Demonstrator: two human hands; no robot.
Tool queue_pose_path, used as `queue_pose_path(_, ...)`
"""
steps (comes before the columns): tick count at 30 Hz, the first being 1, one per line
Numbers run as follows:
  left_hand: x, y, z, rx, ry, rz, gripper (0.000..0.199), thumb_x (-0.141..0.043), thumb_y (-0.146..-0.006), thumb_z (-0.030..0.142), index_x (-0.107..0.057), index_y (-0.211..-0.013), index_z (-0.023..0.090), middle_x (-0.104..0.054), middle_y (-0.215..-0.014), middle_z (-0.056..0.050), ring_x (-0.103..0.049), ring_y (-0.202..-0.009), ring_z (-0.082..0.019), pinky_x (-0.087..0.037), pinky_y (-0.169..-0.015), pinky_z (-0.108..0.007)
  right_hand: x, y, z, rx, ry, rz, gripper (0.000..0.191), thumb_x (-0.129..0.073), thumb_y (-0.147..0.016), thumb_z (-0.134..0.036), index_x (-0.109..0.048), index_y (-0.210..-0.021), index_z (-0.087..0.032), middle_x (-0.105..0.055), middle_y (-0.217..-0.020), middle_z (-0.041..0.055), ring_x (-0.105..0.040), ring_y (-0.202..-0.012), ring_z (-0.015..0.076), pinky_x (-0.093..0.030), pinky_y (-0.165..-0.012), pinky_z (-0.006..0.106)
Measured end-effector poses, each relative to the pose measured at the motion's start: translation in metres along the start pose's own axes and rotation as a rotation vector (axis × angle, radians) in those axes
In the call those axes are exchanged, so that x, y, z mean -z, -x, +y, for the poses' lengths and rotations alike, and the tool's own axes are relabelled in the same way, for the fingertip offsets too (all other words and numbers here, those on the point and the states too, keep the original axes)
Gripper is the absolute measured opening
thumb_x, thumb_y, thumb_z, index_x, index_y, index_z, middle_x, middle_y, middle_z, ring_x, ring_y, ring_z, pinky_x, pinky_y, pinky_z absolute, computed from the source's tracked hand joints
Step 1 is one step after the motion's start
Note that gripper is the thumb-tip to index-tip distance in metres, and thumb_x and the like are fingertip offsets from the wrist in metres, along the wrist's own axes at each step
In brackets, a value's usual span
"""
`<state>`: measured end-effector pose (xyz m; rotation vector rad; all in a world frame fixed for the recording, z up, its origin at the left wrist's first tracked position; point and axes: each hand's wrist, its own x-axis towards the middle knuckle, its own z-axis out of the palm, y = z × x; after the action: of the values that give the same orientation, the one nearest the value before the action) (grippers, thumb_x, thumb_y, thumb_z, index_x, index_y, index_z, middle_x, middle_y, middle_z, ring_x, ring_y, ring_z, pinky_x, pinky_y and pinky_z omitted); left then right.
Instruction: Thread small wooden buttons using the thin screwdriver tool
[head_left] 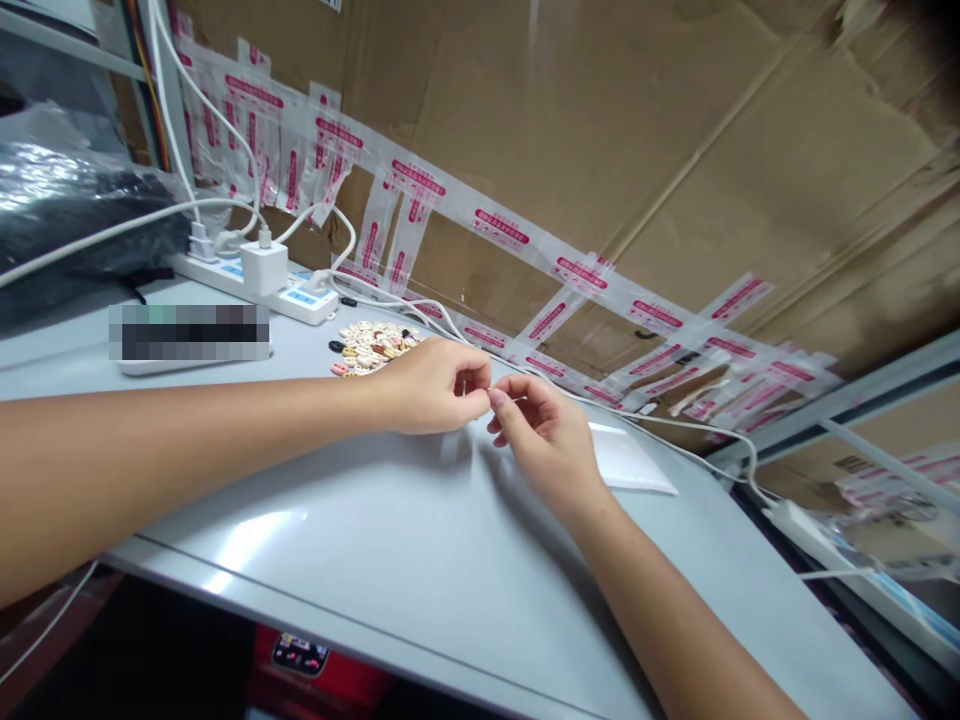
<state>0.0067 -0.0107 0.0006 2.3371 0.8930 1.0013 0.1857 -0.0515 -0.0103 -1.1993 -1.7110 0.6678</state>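
My left hand (439, 387) is above the middle of the grey table (390, 540), its thumb and forefinger pinched. My right hand (547, 435) meets it fingertip to fingertip, also in a pinch. Something tiny and pale seems to lie between the fingertips, too small to make out. Behind my left hand rests a pile of small cream, pink, brown and black pieces (371, 345). A flat white packet or pad (634, 462) lies beyond my right hand, partly covered by it.
A white power strip (304, 298) with plugs and an adapter (265, 268) stands at the back left, near a blurred-out device (191, 335). White cables (420, 305) run along the taped cardboard (480, 150). Black plastic wrapping (82, 220) sits far left.
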Motion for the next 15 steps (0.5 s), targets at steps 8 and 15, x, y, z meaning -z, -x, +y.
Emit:
queue_pose_path(8,0.003,-0.0009,0.0021,-0.078,0.049,0.001,0.013,-0.055,-0.079,0.021,-0.067,-0.077,0.016,-0.065,-0.068,0.002,-0.054,-0.061,-0.01,-0.037,-0.055,-0.023,0.0023,-0.0003,-0.0029,0.004,-0.067,-0.03,0.031,-0.062,-0.088,-0.05,-0.057,-0.088,-0.019,-0.06,-0.075,-0.0003,-0.06,-0.06,0.0119,-0.052,-0.051,0.024)
queue_pose_path(15,0.0057,-0.0037,0.0031,0.083,0.224,-0.095,0.014,-0.059,-0.079,0.027,-0.065,-0.075,0.014,-0.057,-0.062,0.004,-0.044,-0.054,-0.007,-0.033,-0.05,-0.021,0.0032,0.0007,-0.003,-0.012,-0.088,-0.042,0.032,-0.062,-0.09,-0.051,-0.055,-0.088,-0.02,-0.058,-0.067,-0.0018,-0.058,-0.058,0.0124,-0.051,-0.053,0.026)
